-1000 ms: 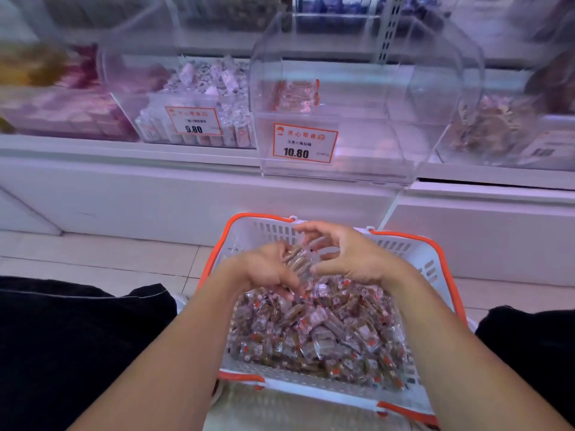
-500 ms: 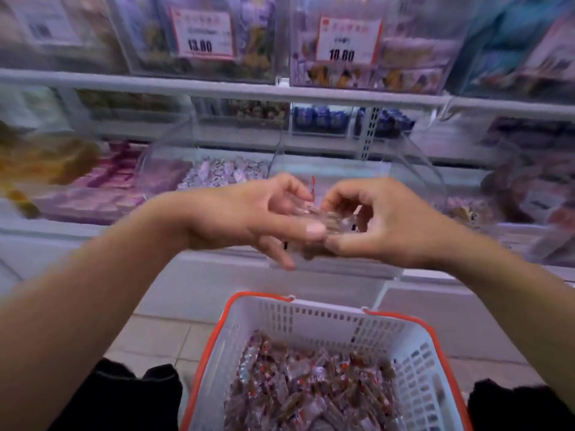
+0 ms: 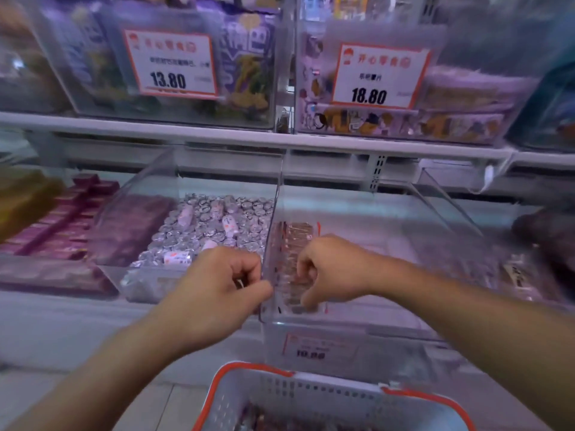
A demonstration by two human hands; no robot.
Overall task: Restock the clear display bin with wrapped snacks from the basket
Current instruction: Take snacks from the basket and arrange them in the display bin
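- Whereas a second ago both hands were cupped in the basket scooping snacks, the right hand [image 3: 329,269] now reaches inside the clear display bin [image 3: 357,321], fingers curled on a small clutch of wrapped snacks [image 3: 294,262] at the near-left corner.
- Beside it, the left hand [image 3: 217,284] sits at the bin's left wall, fingers curled; whether it pinches a snack or the wall edge, I cannot tell.
- Half a second ago the handful hung in mid-air before the shelf; it has since arrived over the row already lying there.
- Most of the bin floor shows bare, so restocking looks barely started.
- Below, the basket [image 3: 255,373] stands just in front, snacks visible inside.
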